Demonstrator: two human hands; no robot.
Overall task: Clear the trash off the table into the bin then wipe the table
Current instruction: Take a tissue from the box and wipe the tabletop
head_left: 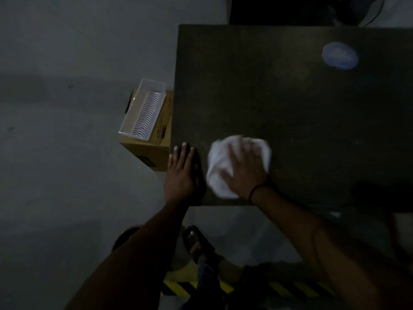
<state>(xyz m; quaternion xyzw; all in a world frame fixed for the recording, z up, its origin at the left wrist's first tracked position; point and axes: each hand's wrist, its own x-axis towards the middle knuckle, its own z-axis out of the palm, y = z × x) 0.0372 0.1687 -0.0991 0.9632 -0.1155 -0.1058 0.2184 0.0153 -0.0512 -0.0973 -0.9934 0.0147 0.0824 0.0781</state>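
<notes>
Pressing down on a crumpled white cloth (223, 166), the right hand (243, 168) lies palm-down with fingers spread flat over it rather than closed round it; motion blur smears the fingers and the cloth's far edge. A dark band (257, 191) circles that wrist. The cloth sits on the dark worktop (290, 108), close to its near edge and toward its left side. Just left of the cloth, the left hand (182, 173) rests flat on the worktop's near-left corner, fingers straight and together, holding nothing. Well beyond the cloth, toward the worktop's far right, lies a pale round thing (339, 55), too blurred to name. Off the worktop's left edge, level with its middle, a white slotted plastic bin (143, 110) stands on a brown cardboard box (156, 151) that touches the worktop's side. Below the near edge, a foot in a dark sandal (197, 242) stands on the grey floor (67, 153), beside yellow-and-black striped tape (290, 289).
</notes>
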